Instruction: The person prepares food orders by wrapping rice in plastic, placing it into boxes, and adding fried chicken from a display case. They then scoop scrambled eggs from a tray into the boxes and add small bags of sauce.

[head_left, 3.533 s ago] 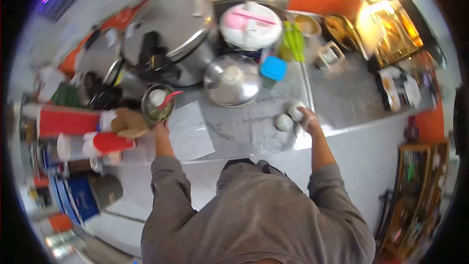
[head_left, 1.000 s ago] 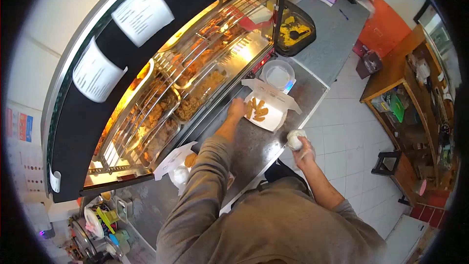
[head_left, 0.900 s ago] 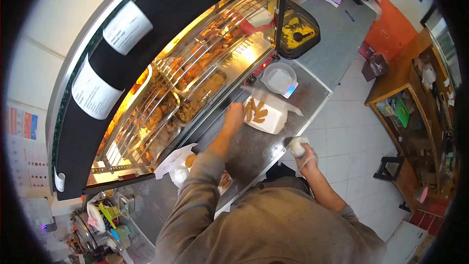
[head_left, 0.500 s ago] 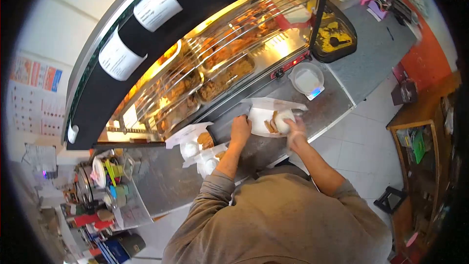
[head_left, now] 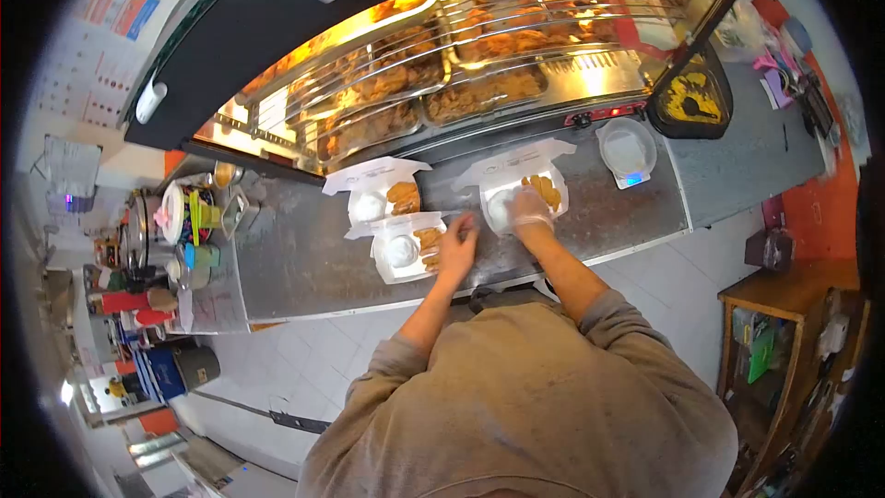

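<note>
Three open white paper boxes stand on the metal counter, each with a white round mound and brown fried pieces. My right hand, in a clear glove, is over the right box, between its white mound and fried pieces; its fingertips are blurred, and what they hold, if anything, cannot be made out. My left hand is bare, fingers loosely curled and apart, at the right edge of the lower left box. Behind that one sits the upper left box.
A heated glass display with trays of fried food runs along the back. A round clear container on a scale stands to the right, beside a black tray of yellow food. Kitchen items crowd the far left. A wooden shelf is at the right.
The view has shifted, showing all three boxes more fully. The right box has been turned. My left hand has left it for the lower left box; my right hand is now over its contents.
</note>
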Demonstrator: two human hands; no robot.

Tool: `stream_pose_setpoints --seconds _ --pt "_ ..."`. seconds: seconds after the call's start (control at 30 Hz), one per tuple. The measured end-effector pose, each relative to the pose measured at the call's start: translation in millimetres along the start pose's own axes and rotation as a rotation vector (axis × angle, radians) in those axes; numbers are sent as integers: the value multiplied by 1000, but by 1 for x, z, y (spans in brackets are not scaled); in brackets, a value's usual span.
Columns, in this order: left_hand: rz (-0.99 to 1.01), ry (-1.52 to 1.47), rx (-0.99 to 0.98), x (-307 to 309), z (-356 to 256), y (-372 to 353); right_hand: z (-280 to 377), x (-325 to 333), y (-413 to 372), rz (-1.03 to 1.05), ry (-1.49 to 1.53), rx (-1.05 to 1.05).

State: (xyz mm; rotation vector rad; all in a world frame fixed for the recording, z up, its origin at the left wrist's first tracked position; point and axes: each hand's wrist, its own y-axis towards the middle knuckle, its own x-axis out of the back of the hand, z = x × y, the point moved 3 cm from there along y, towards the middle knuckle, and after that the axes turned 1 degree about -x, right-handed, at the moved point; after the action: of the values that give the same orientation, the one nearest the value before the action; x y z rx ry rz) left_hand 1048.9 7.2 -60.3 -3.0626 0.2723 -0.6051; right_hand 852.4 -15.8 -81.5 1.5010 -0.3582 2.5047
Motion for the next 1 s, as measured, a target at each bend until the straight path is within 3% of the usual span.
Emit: stream_pose_setpoints --seconds 0.03,0.07,0.1,0.2,0.23,0.3,0.33,0.37,0.43,0.5,0.53,0.57,0.6,0.67,0.7,0.73,0.77,0.83,0.87,1.0 --pt "-101 33 7 23 -2 -14 -8 5 -3 7 -9 14" --pt "-203 68 14 49 -8 -29 -8 22 -8 -143 -25 159" --pt "-461 281 -162 77 -16 -44 -3 39 -16 -293 -35 303" --pt "-927 549 84 144 70 -66 11 66 -45 -93 82 214" --pt "-929 546 87 158 94 -65 18 57 -50 -92 79 216" --pt "-594 231 139 167 133 -54 43 34 -56 -3 -24 412" --pt "-463 264 160 160 123 -51 60 26 -57 33 -173 381" --pt "-407 381 211 156 118 -47 68 16 -55 39 -183 384" --pt "-302 346 233 148 128 -40 69 -9 -42 241 -256 67" --pt "-260 282 177 135 109 -36 70 -6 -46 282 -249 60" --pt "-131 240 170 127 99 -32 68 -10 -48 334 -229 98" --pt "-142 154 63 117 96 -28 73 -8 -51 392 -208 135" --pt "-132 47 114 108 98 -27 77 -4 -52 497 -301 224" --pt "-123 -66 164 112 88 -18 86 3 -56 408 -292 185" --pt "-12 -215 400 114 89 -14 90 7 -57 320 -275 148" --pt "104 -363 636 114 92 -12 98 14 -57 311 -291 -46" --pt "110 -364 638 118 93 -8 95 4 -56 312 -294 -52" --pt "205 -669 741 114 94 -9 83 -9 -58 187 -308 -139" --pt "360 -674 713 115 104 -5 83 -10 -59 186 -315 -149" --pt "302 -677 753 118 104 -3 86 -11 -63 97 -284 -191"
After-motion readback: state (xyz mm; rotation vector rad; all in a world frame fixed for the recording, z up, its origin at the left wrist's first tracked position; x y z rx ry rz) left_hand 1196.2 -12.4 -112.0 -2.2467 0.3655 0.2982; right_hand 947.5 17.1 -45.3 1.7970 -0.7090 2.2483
